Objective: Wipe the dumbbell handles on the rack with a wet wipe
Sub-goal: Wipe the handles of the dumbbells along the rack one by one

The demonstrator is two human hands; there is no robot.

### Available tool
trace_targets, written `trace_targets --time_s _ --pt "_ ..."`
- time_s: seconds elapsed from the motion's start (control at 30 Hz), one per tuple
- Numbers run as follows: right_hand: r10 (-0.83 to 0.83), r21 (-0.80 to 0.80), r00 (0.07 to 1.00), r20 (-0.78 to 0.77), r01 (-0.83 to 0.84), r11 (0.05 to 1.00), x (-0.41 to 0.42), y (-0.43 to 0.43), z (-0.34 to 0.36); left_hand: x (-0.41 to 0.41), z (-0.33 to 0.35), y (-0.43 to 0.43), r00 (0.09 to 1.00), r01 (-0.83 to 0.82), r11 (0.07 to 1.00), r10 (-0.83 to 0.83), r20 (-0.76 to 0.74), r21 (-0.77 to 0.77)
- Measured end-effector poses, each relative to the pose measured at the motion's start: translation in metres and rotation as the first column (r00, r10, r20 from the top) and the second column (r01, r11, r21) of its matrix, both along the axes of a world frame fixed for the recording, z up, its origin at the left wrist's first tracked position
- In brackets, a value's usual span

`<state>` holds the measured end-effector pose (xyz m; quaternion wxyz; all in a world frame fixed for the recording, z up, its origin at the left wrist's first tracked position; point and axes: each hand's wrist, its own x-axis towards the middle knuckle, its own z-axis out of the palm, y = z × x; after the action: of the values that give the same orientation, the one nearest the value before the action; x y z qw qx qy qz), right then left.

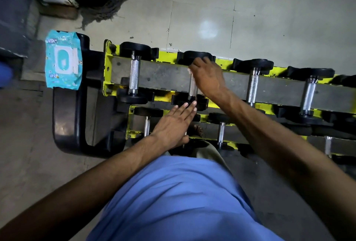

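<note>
A pale tiled floor (269, 19) was seen behind a yellow and black dumbbell rack (165, 76). The right hand (208, 77) was curled round a white wet wipe (189, 71), which was pressed on the handle (193, 88) of the second dumbbell in the top row. The left hand (171, 125) was laid flat, fingers straight, on that dumbbell's near head (179, 100). A blue pack of wipes (63, 59) was set at the rack's left end.
</note>
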<state>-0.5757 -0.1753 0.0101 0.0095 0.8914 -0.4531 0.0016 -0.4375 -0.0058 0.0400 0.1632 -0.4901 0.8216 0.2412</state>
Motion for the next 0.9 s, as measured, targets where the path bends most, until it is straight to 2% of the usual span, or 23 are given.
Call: trace_targets --time_s 0.07,0.1,0.17,0.3,0.33,0.4,0.47,0.5,0.57,0.7,0.9 --pt "0.205 0.151 0.970 -0.128 -0.185 0.971 -0.007 0.014 0.001 -0.001 -0.003 0.002 1.000 -0.005 1.000 0.005 -0.002 -0.015" --pt "0.324 0.255 0.933 -0.156 -0.279 0.926 -0.011 0.023 0.004 -0.002 -0.004 0.002 1.000 -0.008 1.000 0.008 -0.004 -0.024" --pt "0.448 0.344 0.868 -0.214 -0.362 0.866 -0.012 0.018 0.016 -0.006 -0.005 0.002 1.000 -0.019 0.999 0.018 -0.012 -0.034" --pt "0.286 0.176 0.916 -0.283 -0.244 0.954 0.003 -0.025 0.032 -0.007 -0.008 0.002 0.998 -0.054 0.997 0.052 -0.031 -0.048" --pt "0.273 0.189 0.918 -0.286 -0.225 0.956 0.007 -0.025 0.033 -0.005 -0.008 0.003 0.998 -0.058 0.997 0.056 -0.036 -0.048" --pt "0.332 0.289 0.890 -0.313 -0.244 0.926 0.015 -0.012 0.028 -0.004 -0.008 0.004 0.997 -0.057 0.997 0.055 -0.046 -0.052" --pt "0.426 0.484 0.837 -0.344 -0.230 0.844 0.022 0.008 0.029 -0.006 -0.007 0.005 0.996 -0.067 0.996 0.064 -0.061 -0.062" --pt "0.435 0.559 0.844 -0.313 -0.207 0.803 0.024 0.014 0.030 -0.007 -0.006 0.005 0.995 -0.077 0.995 0.073 -0.067 -0.065" --pt "0.372 0.614 0.905 -0.206 -0.176 0.770 0.022 0.019 0.036 -0.006 -0.005 0.008 0.992 -0.100 0.993 0.095 -0.078 -0.061" --pt "0.152 0.536 0.988 -0.020 -0.118 0.836 -0.008 0.030 0.058 -0.001 -0.004 0.018 0.980 -0.150 0.987 0.140 -0.139 -0.063" --pt "-0.109 0.409 0.994 0.001 0.099 0.907 -0.088 0.039 0.061 -0.029 0.006 0.013 0.972 -0.105 0.988 0.078 -0.220 -0.114"
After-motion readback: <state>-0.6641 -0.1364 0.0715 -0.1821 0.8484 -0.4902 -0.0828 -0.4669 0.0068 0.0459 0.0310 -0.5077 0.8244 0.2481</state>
